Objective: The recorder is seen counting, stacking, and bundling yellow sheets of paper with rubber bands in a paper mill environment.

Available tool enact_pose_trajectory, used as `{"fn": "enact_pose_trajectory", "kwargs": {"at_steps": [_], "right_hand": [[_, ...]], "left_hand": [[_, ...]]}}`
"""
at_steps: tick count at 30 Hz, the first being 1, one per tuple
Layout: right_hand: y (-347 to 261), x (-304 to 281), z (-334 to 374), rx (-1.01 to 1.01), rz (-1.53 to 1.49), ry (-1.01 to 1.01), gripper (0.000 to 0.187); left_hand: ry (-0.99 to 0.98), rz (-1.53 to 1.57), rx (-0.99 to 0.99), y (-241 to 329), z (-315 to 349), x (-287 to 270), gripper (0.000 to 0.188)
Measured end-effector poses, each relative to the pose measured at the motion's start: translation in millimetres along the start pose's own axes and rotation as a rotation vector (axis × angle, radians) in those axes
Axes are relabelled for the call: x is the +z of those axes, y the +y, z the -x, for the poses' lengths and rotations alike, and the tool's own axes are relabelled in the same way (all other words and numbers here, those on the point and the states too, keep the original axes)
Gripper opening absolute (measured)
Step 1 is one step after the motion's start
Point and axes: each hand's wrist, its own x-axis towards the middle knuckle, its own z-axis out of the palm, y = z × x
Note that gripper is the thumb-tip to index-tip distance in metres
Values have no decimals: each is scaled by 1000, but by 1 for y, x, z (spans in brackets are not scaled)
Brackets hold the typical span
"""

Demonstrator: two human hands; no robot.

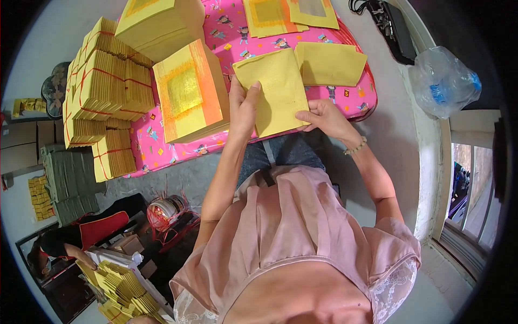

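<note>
You hold a matte yellow paper rectangle [278, 89] over the pink printed surface's [353, 101] near edge, its long axis running away from you, far end leaning left. Your left hand [245, 107] clasps its left edge; your right hand [325, 120] pinches its lower right. Leftward stands a blocky paper stack [186, 92], foil-patched.

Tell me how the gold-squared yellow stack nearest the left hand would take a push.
The stack is probably heavy for its size, being many layers deep. Its layers may slide apart, since no tie shows around it, unlike the red-banded bundles at left.
</note>
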Motion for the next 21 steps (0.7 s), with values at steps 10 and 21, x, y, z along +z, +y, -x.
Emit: {"fn": "enact_pose_trajectory", "kwargs": {"at_steps": [10,21], "right_hand": [[9,7,-1,-193,-60,203,27],[2,8,-5,-729,56,692,19]], "left_hand": [[104,247,65,-16,6,-2,40],[142,284,-58,-50,20,-9,60]]}}
